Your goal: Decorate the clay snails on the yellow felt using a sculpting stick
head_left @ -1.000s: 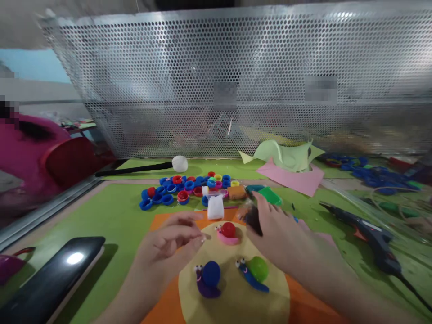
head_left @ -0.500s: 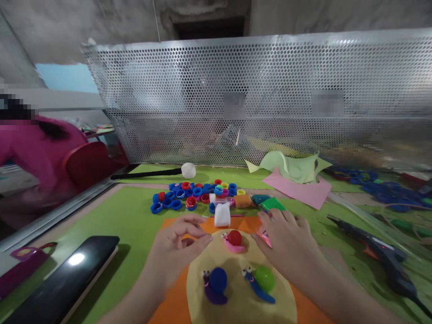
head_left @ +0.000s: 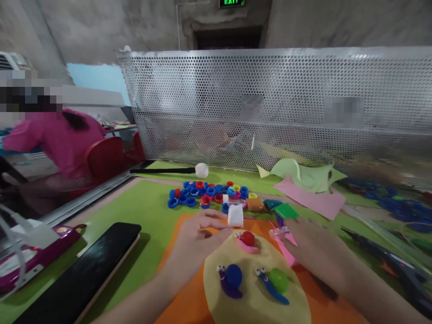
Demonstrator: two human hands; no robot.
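Observation:
My left hand [head_left: 199, 240] rests on the orange sheet [head_left: 184, 288] with thumb and fingers pinched together; what they hold, if anything, is hidden. Just beyond its fingertips stands a small white block [head_left: 235, 215]. My right hand [head_left: 313, 249] lies palm down, fingers stretched out over a pink clay piece [head_left: 287, 253] in clear wrap. Between the hands a round yellow paper [head_left: 256, 303] carries three clay snails: a red and pink one [head_left: 248, 240], a blue and purple one [head_left: 231, 279], and a green and blue one [head_left: 275, 282].
Several bottle caps [head_left: 205, 195] and clay blocks, orange [head_left: 254, 204] and green [head_left: 285, 210], lie behind. A black phone [head_left: 84, 274] and a pink device [head_left: 37, 254] sit left, a glue gun [head_left: 398, 267] right. A perforated metal screen [head_left: 270, 108] backs the table. A person in pink [head_left: 60, 139] sits at the left.
My right hand no longer holds the dark object and has come down flat by the pink clay piece. My left hand stays pinched. The view has shifted up and to the left.

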